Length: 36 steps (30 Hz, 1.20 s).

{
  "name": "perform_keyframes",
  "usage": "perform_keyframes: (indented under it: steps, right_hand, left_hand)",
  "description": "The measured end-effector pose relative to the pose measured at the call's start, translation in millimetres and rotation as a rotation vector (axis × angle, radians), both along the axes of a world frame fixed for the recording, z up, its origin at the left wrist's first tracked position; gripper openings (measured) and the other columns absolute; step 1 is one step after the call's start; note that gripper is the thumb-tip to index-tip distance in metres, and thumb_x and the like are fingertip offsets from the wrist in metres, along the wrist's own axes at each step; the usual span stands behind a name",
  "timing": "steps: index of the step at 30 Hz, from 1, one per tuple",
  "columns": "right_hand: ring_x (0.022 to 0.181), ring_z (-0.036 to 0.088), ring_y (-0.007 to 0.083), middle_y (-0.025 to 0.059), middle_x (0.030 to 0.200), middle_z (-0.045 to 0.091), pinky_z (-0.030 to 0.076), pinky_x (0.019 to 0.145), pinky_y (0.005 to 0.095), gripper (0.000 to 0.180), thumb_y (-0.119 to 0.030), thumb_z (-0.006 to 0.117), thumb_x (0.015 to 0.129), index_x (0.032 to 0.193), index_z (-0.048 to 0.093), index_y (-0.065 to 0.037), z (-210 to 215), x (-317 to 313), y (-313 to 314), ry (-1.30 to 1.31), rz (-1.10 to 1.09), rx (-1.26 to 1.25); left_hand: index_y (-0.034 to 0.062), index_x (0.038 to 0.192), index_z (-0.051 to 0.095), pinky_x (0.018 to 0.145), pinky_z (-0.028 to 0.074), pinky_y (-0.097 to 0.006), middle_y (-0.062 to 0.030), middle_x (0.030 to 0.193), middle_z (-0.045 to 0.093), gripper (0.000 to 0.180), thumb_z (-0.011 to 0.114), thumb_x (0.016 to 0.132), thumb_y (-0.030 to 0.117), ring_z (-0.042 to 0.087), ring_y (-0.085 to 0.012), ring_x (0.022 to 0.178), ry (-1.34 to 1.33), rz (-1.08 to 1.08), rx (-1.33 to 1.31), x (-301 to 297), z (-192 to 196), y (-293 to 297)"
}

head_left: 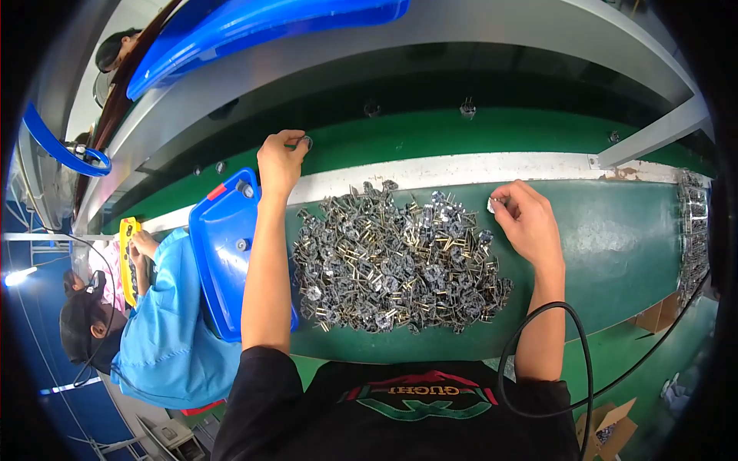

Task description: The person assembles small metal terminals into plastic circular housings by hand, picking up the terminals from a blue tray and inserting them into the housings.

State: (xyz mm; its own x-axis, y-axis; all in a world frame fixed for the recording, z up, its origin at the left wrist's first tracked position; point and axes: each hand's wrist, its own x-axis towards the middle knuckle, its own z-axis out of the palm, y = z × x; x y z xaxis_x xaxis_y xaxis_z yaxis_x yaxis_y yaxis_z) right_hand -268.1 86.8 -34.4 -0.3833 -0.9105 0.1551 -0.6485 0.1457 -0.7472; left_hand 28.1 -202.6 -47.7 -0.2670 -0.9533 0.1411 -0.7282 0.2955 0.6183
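A broad heap of small black plug-like parts with brass pins (400,261) lies on the green table in front of me. Over the green belt beyond the heap, my left hand (281,163) is closed, pinching a small dark round part (307,143) between thumb and fingertips. To the right of the heap, my right hand (530,221) is also closed, with a small pale, shiny piece (491,205) at its fingertips. Fingers partly cover both pieces, so their exact kind cannot be made out.
A blue tray (219,265) with a few small parts stands left of the heap. Several parts sit on the green belt (430,134) behind a white rail (461,165). A co-worker in blue (173,330) handles a yellow tray (127,261). A black cable (590,361) loops near my right forearm.
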Motion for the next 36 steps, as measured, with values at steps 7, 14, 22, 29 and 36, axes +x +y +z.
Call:
perform_keyframes:
  steps: [7,14,22,29,36]
  right_hand:
    - [0.061,0.056,0.0122,0.0048,0.082,0.062,0.045,0.055,0.0262,0.009,-0.002,0.074,0.082,0.09,0.069,-0.001,12.4,28.6,-6.7,-0.143,0.116,-0.242]
    - [0.064,0.059,0.0055,0.0056,0.086,0.066,0.045,0.052,0.0201,0.012,0.002,0.075,0.081,0.09,0.069,0.0,57.6,95.6,1.3,-0.364,0.129,-0.496]
    - [0.066,0.061,0.0106,0.0095,0.088,0.064,0.048,0.052,0.0215,0.015,0.006,0.076,0.079,0.092,0.068,0.002,96.5,135.6,8.0,-0.083,0.176,-0.546]
    - [0.058,0.062,0.0182,0.0086,0.085,0.064,0.049,0.049,0.0285,0.016,0.002,0.076,0.077,0.089,0.066,-0.001,94.5,153.1,-4.3,-0.014,0.175,-0.519]
    - [0.062,0.064,0.0204,0.0081,0.083,0.063,0.051,0.051,0.0291,0.018,0.004,0.075,0.075,0.09,0.067,-0.001,84.2,154.5,-13.0,0.074,0.188,-0.569]
  left_hand:
    - [-0.0056,0.13,0.057,0.081,0.059,-0.028,-0.0115,0.109,0.067,0.038,0.063,0.094,0.003,0.069,-0.0185,0.088,1.089,-0.076,0.595,-10.9,52.3,106.3]
    - [-0.0075,0.132,0.054,0.092,0.06,-0.032,-0.0177,0.116,0.066,0.038,0.057,0.096,-0.001,0.069,-0.0261,0.103,1.443,-0.381,0.948,-13.1,60.9,197.2]
    - [-0.0058,0.128,0.056,0.09,0.06,-0.035,-0.0163,0.115,0.066,0.043,0.066,0.086,-0.01,0.067,-0.0214,0.104,1.566,-0.464,0.982,-10.1,61.4,231.7]
    - [-0.0067,0.124,0.058,0.091,0.06,-0.038,-0.0175,0.115,0.065,0.043,0.066,0.083,-0.015,0.068,-0.0241,0.104,1.675,-0.473,0.928,4.3,47.3,225.8]
    - [-0.0076,0.122,0.06,0.092,0.06,-0.038,-0.0169,0.117,0.064,0.041,0.064,0.082,-0.018,0.068,-0.0261,0.104,1.705,-0.48,0.909,5.4,47.5,223.4]
